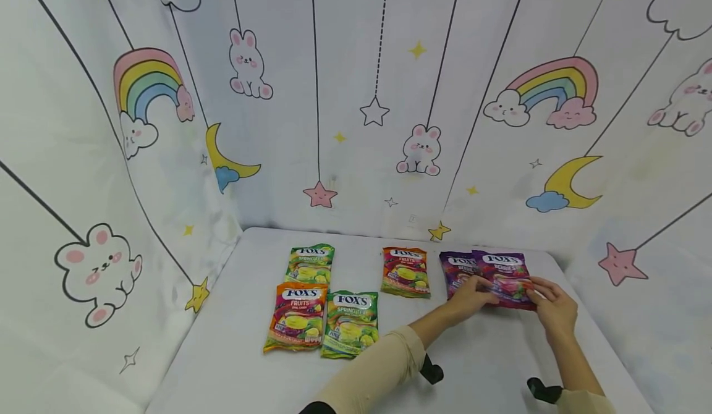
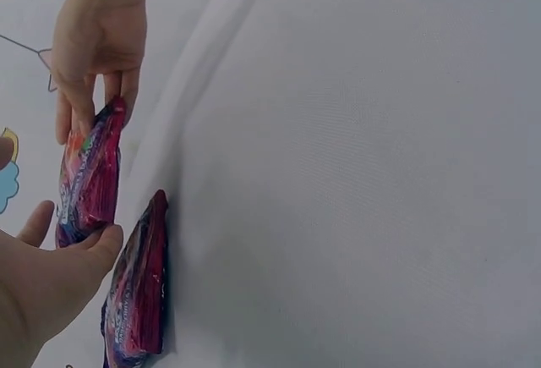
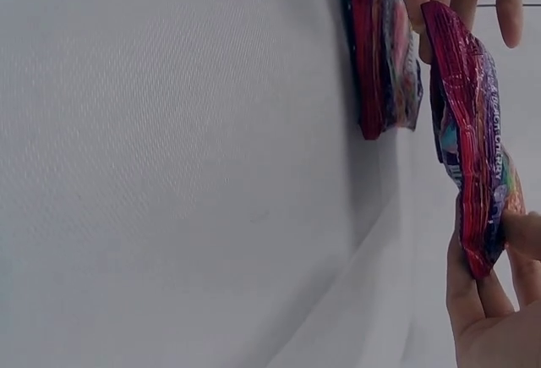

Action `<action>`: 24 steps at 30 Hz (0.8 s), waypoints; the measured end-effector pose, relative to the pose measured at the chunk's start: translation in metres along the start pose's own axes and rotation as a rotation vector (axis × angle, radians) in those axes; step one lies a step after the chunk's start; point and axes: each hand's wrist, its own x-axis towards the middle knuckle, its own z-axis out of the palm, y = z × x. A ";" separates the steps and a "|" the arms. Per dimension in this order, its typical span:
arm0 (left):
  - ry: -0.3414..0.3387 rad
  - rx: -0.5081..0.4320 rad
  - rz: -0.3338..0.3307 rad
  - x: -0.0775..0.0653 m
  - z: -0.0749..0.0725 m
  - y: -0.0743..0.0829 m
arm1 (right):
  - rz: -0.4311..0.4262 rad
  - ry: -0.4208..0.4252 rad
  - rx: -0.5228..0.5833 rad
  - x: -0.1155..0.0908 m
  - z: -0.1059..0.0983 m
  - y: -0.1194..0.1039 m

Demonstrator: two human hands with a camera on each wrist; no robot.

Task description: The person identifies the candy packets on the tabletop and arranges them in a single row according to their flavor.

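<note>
Evidently for steadiness, the left hand (image 1: 471, 299) and right hand (image 1: 557, 310) pinch opposite sides of a Berries bag (image 1: 503, 270), raised near the back right corner of the tabletop (image 1: 222, 364), beside its purple twin (image 1: 455, 268)

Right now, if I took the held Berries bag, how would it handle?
The held Berries bag probably flexes, being visibly creased. Its shine suggests a slightly slippery feel. Looking flattish, it likely wouldn't roll if set down.
</note>
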 end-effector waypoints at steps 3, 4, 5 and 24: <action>-0.001 -0.008 -0.003 0.002 0.006 0.000 | -0.006 -0.005 0.016 0.002 -0.005 0.002; -0.001 -0.008 -0.005 0.003 0.008 -0.001 | -0.004 -0.008 0.026 0.003 -0.006 0.002; -0.002 -0.005 -0.009 0.003 0.011 -0.002 | 0.003 -0.008 0.041 0.004 -0.007 0.003; -0.037 0.019 -0.070 0.017 0.032 -0.004 | 0.062 -0.018 0.099 0.023 -0.022 0.018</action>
